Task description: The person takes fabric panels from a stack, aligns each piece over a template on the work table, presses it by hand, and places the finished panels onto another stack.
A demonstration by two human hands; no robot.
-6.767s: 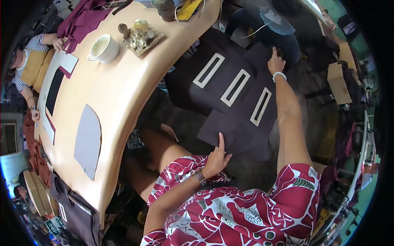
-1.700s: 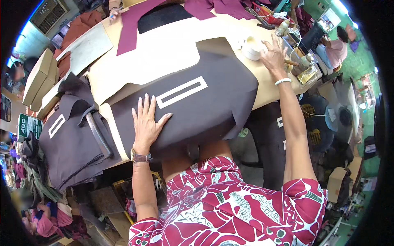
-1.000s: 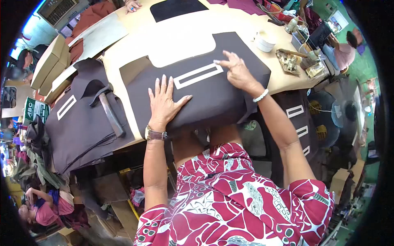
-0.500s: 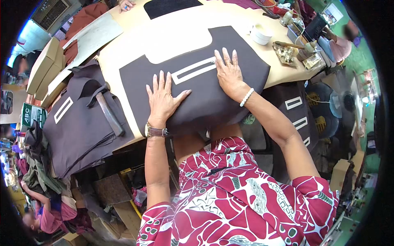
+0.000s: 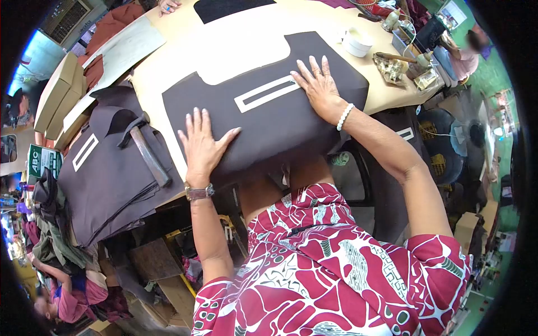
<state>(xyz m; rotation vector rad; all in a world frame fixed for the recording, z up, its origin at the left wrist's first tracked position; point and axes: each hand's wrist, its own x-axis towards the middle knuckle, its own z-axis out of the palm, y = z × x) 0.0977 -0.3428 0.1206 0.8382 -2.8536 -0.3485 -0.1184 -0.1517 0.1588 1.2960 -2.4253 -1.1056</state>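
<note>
A large dark brown sheet (image 5: 269, 134) with a cut-out along its far edge lies on the pale table, its near part hanging over the table's front edge. A white rectangular frame strip (image 5: 246, 103) sits at its middle. My left hand (image 5: 203, 148) rests flat on the left part of the sheet, fingers spread. My right hand (image 5: 320, 89) lies on the right part, fingers apart, its thumb touching the right end of the strip. Neither hand grips anything.
At left, a hammer (image 5: 148, 154) lies on stacked dark sheets (image 5: 106, 196) beside cardboard boxes (image 5: 59, 95). A white tape roll (image 5: 356, 42), a bag of small parts (image 5: 391, 68) and a bin of tools stand at right. Another person's hand (image 5: 168, 7) is at the far edge; other people sit at both sides.
My left hand has slid left and slightly toward me. My right hand has shifted right and a little farther away. The sheet has hardly moved.
</note>
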